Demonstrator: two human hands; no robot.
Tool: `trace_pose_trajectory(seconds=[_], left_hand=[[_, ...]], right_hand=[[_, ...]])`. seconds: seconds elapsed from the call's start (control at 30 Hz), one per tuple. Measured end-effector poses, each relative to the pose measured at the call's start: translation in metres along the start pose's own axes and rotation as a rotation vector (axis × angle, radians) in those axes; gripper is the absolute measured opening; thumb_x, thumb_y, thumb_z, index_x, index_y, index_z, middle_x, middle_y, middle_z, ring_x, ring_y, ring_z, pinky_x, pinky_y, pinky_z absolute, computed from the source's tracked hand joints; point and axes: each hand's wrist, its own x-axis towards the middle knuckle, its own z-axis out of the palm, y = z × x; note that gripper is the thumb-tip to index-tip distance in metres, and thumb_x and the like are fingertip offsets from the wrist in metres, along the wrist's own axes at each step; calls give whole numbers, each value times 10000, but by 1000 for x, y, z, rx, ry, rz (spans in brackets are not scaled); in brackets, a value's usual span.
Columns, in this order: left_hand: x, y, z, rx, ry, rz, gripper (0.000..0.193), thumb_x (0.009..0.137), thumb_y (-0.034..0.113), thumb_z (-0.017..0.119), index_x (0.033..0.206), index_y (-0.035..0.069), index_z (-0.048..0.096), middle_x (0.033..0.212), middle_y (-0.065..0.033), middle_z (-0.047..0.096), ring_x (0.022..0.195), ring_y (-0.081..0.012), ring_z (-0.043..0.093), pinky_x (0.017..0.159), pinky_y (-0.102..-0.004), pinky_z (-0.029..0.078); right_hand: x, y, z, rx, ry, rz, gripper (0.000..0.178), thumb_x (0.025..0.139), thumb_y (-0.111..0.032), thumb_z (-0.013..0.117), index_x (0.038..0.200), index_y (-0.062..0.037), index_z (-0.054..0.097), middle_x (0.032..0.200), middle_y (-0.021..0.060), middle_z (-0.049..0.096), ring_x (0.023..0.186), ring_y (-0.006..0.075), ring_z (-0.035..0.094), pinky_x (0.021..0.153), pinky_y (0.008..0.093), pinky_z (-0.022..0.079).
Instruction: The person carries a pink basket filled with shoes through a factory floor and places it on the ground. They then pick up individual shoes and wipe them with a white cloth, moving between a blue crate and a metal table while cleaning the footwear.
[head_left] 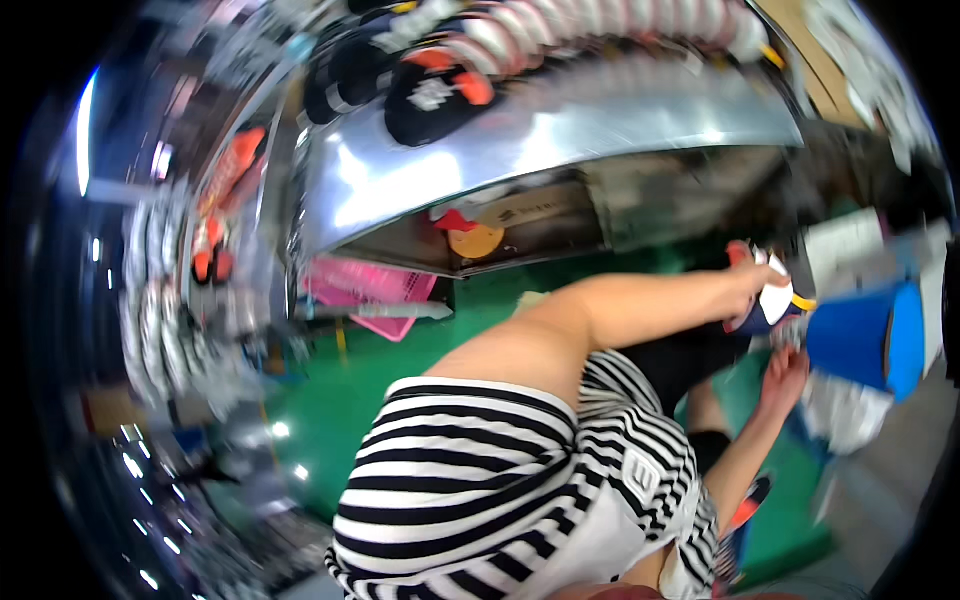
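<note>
My left arm stretches across to the right, and my left hand [748, 287] grips a navy, white and red sewn piece [772, 300] that looks like a shoe upper, with a yellow strip at its edge. Just below it, my right hand [784, 376] is raised with bent, closed fingers close to the piece's lower end. What those fingers hold, if anything, is too blurred to make out. A blue bin-like container [860, 338] stands right beside both hands.
A shiny metal table [560, 140] carries a long row of nested white and red pieces [600, 22] and a black and orange piece [430, 100]. Pink baskets [370, 285] sit under its left end. Orange pieces [232, 172] lie on a left-hand rack. A white bag [845, 412] hangs below the blue container.
</note>
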Motion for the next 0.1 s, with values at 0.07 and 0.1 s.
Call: trace_pose_trajectory(seconds=[0.07, 0.1], left_hand=[[-23, 27, -18, 24, 42, 184, 253, 779, 96, 663, 996, -8, 586, 933, -124, 640, 876, -271, 621, 777, -434, 495], [-30, 29, -15, -3, 24, 223, 253, 779, 96, 663, 996, -8, 586, 933, -124, 640, 876, -271, 621, 777, -434, 495]], right_hand=[[-26, -13, 39, -89, 86, 17, 200, 963, -190, 388, 949, -36, 514, 749, 53, 562, 453, 50, 412, 354, 171, 302], [-26, -9, 21, -142, -28, -22, 253, 960, -213, 416, 1138, -43, 475, 760, 57, 564, 474, 61, 448, 352, 159, 315]])
